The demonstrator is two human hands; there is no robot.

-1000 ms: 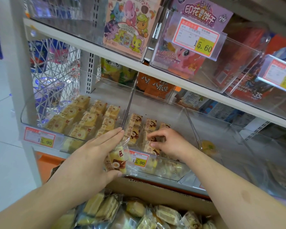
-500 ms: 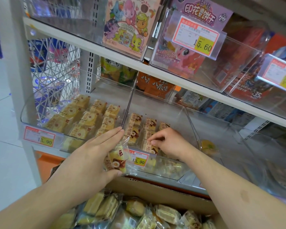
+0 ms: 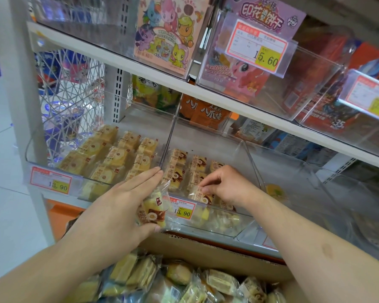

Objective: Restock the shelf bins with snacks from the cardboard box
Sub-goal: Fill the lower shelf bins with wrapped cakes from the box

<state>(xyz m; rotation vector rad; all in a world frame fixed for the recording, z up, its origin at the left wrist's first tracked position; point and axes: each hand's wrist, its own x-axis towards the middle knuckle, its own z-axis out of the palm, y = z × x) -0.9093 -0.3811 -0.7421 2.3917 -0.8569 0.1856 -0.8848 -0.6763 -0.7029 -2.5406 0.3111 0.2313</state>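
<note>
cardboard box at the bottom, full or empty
Far from empty: the cardboard box holds many wrapped snack packs across its visible part. How deep they go cannot be told.

Yellow-and-brown wrapped snack (image 3: 151,212) up front, pale yellow cakes (image 3: 116,156) behind clear bins (image 3: 253,169). Red-bordered price tags (image 3: 50,182) with yellow patches, pink-and-purple pony packs (image 3: 169,29) above, brown box (image 3: 217,252) below, white shelf (image 3: 123,59).

Middle bin (image 3: 206,136) rear free (upper shelf (image 3: 184,88) overhangs); front packed.
</note>
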